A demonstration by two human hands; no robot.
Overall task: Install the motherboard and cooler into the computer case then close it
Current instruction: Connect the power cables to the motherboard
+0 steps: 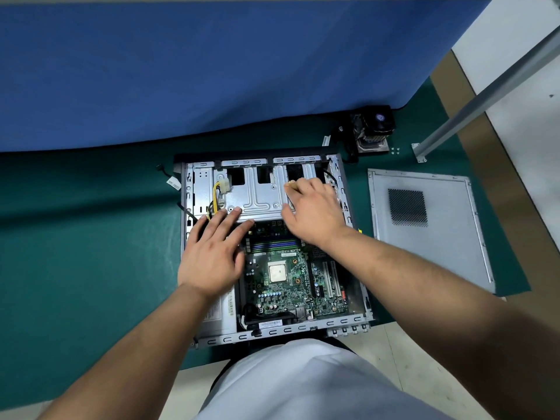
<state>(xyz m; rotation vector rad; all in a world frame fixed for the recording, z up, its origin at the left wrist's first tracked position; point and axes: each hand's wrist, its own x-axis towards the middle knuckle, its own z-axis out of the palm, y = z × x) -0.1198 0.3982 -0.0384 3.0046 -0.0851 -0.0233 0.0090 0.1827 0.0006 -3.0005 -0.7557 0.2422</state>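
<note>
Even, fairly bright overhead light is falling across the scene, casting soft shadows. Wide-angle distortion is bending the edges, and the picture is looking slightly soft throughout.

Green mat (91, 237) carries case (194, 189), cooler (374, 130), panel (430, 225).

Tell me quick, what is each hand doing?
Left hand: open, fingers flat on the metal bay.
Right hand: cannot tell, fingers hidden.

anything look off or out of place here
Nothing looks damaged or spilled. The cooler lies tipped on the mat behind the case, not yet fitted, and the side panel lies off to the right.
</note>
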